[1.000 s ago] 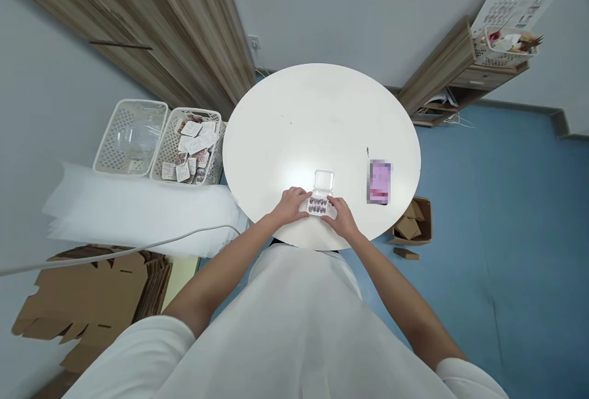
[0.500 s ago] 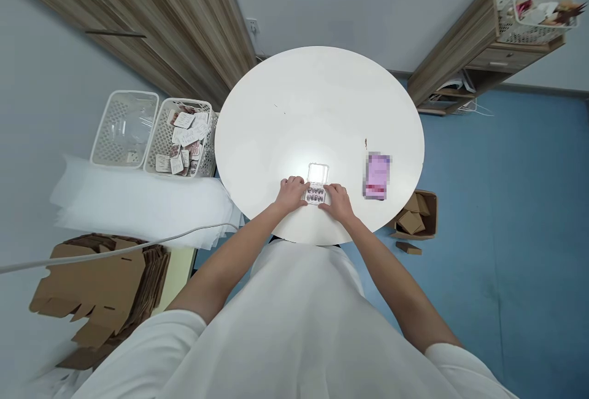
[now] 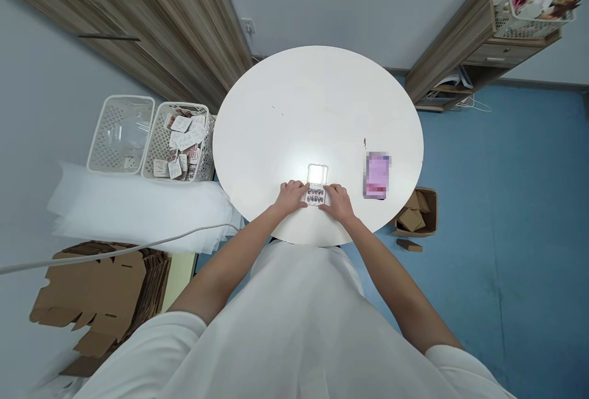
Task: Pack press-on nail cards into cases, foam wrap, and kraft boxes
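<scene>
A small clear plastic case lies on the white oval table near its front edge, its lid swung up and away from me. In its lower half sit several dark, glossy press-on nails in two rows. My left hand grips the case's left side between thumb and fingers. On the opposite side, my right hand holds the right edge in the same manner. Both hands rest on the tabletop.
Right of the case lies a blurred purple item. At left stand a white basket of printed cards, another basket with clear plastic, white sheets and flattened cardboard boxes. A cardboard box sits on the floor at right.
The view has shifted slightly. Both hands stay at the sides of the open case, with no clear movement of it.
</scene>
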Tool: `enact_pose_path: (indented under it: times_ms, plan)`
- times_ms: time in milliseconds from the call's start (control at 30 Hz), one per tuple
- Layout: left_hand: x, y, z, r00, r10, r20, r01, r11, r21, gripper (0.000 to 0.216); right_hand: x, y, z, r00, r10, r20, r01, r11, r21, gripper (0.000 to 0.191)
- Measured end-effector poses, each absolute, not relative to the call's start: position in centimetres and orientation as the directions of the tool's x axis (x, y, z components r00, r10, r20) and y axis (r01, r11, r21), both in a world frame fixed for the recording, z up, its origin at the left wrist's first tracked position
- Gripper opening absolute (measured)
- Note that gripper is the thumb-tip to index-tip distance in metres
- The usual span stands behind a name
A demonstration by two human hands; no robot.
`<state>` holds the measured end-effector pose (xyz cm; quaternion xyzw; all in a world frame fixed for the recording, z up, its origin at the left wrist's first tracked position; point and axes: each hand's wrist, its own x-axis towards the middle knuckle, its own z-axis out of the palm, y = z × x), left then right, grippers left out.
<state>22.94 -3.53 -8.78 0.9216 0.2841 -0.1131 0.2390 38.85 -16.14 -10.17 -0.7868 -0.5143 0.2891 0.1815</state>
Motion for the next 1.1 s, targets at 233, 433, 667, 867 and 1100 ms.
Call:
enact_pose_path:
  times_ms: [233,433,667,867,1100]
  plan:
    - [22.4,-3.6,-8.7,0.783,0.517,-0.346,0.618,-0.583,0.528,0.071,38.7,-16.7,-9.6,0.336,0.894,-0.298,0.582,-0.445,-0.68,0.071]
    - [21.6,-5.1,-9.1,0.574,0.62,-0.535,0.606,0.117,0.787,0.062,38.2,-17.6,-9.4,0.411,0.743,-0.528,0.025,-0.588,-0.808,0.062]
    - [22.2,-6.2,-8.8,0.652,0.549,-0.522,0.354,0.389,0.851,0.033,37.7,-17.0,-10.2,0.4,0.787,-0.469,0.036,-0.525,-0.85,0.057]
    - [22.0,-6.2,-8.5,0.554,0.584,-0.593,0.27,0.548,0.792,0.031,37.5,-17.9,-9.9,0.407,0.818,-0.406,-0.027,-0.434,-0.901,0.059]
    - [21.1,-5.7,-7.0,0.594,0.553,-0.585,0.312,0.512,0.8,0.033,37.4,-19.1,-7.8,0.359,0.872,-0.333,0.016,-0.362,-0.932,0.056]
